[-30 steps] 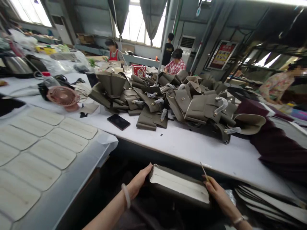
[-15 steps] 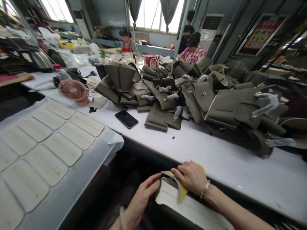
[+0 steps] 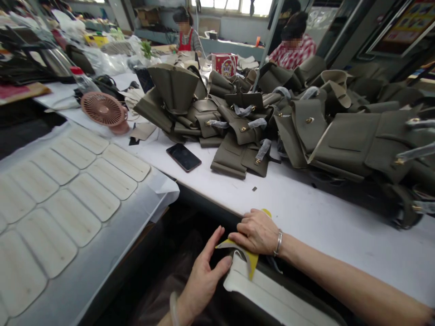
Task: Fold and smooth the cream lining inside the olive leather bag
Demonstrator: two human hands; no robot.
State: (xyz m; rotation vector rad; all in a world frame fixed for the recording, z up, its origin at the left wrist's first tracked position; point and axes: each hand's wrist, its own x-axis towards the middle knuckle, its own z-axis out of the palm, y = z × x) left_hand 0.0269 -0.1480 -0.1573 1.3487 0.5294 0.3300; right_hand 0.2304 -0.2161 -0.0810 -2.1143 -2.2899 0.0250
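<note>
A dark olive bag piece with a white inner panel (image 3: 268, 290) lies at the bottom centre, below the table edge. My right hand (image 3: 258, 232) is closed on a yellow curved piece (image 3: 252, 262), which rests over the panel's upper left end. Beside that end, my left hand (image 3: 204, 276) has its thumb and fingers apart, the thumb close to the panel's corner. It holds nothing that shows.
Olive bag parts (image 3: 353, 136) are heaped across the white table (image 3: 231, 194). A phone (image 3: 184, 157) and a pink fan (image 3: 103, 110) lie left of them. Pale rounded panels (image 3: 97, 196) cover the left table. Two people sit beyond.
The view has tilted down and shifted. My left hand has opened, its fingers spreading away from the thumb. My right hand and the yellow piece sit slightly further left and higher in view.
</note>
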